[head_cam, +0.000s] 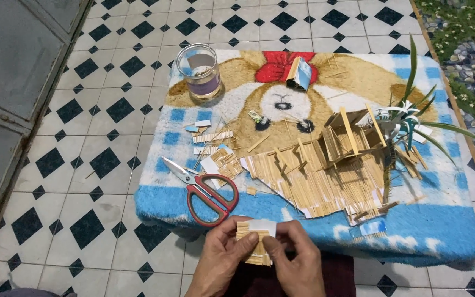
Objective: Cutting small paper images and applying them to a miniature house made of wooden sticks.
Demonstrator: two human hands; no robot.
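My left hand (221, 258) and my right hand (295, 258) together hold a small panel of glued wooden sticks (254, 242) with a white paper strip across its top, just below the near edge of the low table. Both hands pinch it from the sides. Red-handled scissors (207, 192) lie on the table just above my left hand. A flat mat of sticks with a small stick house (336, 148) lies to the right.
The table is covered by a blue plush cloth (441, 220) with a bear picture. A glass jar (198, 70) stands at its far left. Loose stick bundles (218, 148), a small blue box (299, 72) and a paper plant (408, 118) lie about. Tiled floor surrounds it.
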